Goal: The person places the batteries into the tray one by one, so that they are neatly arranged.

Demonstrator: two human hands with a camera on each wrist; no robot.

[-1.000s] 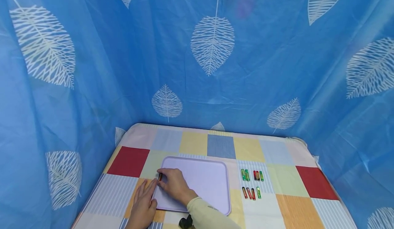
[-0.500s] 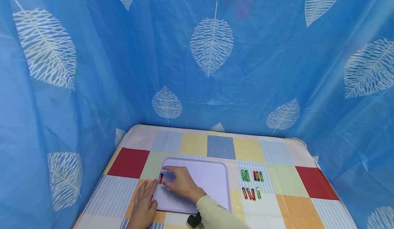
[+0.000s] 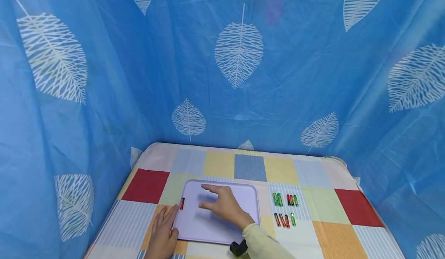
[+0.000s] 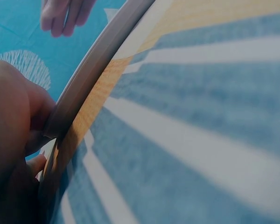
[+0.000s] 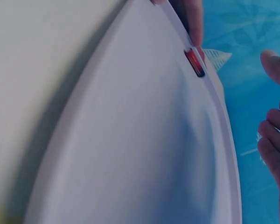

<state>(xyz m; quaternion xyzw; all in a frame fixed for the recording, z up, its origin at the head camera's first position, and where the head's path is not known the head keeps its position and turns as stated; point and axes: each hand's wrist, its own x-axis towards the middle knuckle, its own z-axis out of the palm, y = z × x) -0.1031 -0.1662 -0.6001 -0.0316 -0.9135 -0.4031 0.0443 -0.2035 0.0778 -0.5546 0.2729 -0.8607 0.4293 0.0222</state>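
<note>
A lilac tray (image 3: 222,228) lies on the patchwork cloth. One red battery with a black end (image 3: 182,203) rests inside it along the left rim; the right wrist view shows the same battery (image 5: 194,63) against the tray wall. My left hand (image 3: 162,232) touches the tray's left edge with its fingers extended; up close, the left wrist view has that hand (image 4: 14,116) at the tray rim (image 4: 91,70). Over the middle of the tray hovers my right hand (image 3: 225,205), thumb and fingers spread apart and holding nothing.
Right of the tray lie several green and red batteries in two rows, among them a green pair (image 3: 277,199) in the far row and a red one (image 3: 282,220) in the near row. A blue leaf-print curtain (image 3: 295,77) stands around the table.
My right hand has let go of the red battery at the tray's left rim and moved right, its fingers spreading. The left hand stays at the tray's edge.
</note>
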